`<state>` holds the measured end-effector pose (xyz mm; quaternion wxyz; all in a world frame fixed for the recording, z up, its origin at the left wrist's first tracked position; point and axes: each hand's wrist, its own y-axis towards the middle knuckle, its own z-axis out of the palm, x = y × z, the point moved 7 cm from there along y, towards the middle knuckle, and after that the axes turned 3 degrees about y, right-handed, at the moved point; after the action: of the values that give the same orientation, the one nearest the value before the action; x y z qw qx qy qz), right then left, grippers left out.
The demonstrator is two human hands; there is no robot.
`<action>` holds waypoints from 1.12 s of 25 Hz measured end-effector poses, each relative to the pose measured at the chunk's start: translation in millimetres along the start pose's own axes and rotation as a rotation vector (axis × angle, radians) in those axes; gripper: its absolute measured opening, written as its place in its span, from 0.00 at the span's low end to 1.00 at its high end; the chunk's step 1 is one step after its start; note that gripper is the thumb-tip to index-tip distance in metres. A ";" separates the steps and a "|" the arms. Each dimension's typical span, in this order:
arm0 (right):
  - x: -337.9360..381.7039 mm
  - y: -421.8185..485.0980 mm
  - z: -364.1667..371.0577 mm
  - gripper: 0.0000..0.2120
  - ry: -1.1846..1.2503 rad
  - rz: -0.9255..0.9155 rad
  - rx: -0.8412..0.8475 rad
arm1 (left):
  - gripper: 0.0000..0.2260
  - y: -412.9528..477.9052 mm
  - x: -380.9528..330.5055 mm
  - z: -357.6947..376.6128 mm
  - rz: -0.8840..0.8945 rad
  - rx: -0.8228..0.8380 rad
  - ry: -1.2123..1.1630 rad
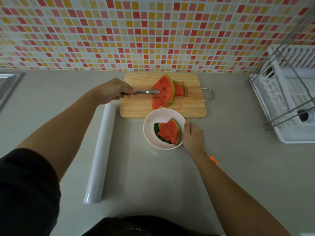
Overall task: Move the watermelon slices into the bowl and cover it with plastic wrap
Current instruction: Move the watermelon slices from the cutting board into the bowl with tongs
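Observation:
A white bowl (153, 120) stands on the counter just in front of a wooden cutting board (136, 106). Inside the bowl lies a watermelon slice (168, 131). On the board rest several more watermelon slices (166, 87), leaning against one another. My left hand (113, 90) grips metal tongs (147, 92), whose tips touch the left side of the slices on the board. My right hand (191, 137) rests against the bowl's right rim, thumb on the edge. A roll of plastic wrap (100, 154) lies lengthwise to the left of the bowl.
A white dish rack (289, 103) stands at the right. A steel sink edge (8, 86) shows at the far left. Something with an orange handle (213, 160) lies under my right forearm. Tiled wall runs behind the board.

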<state>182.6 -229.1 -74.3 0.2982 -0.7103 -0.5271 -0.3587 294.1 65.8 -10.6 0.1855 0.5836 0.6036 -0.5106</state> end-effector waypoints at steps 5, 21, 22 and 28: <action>-1.2 -2.1 -1.0 0.21 0.005 0.023 -0.010 | 0.08 -34.4 6.1 42.1 -0.047 0.306 0.226; -4.5 2.8 -3.2 0.21 -0.051 0.041 -0.011 | 0.16 -17.4 -23.9 1.9 -0.161 -0.105 0.661; -4.7 2.0 -0.8 0.22 -0.047 0.034 -0.002 | 0.15 -14.8 -15.0 7.2 -0.182 -0.089 0.614; -3.4 2.6 1.9 0.22 -0.055 -0.058 -0.018 | 0.11 7.6 10.4 32.6 -0.188 -0.066 0.153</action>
<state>184.9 -230.1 -78.3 0.2669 -0.7069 -0.5522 -0.3522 286.2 42.5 -35.5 0.1093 0.5554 0.6843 -0.4597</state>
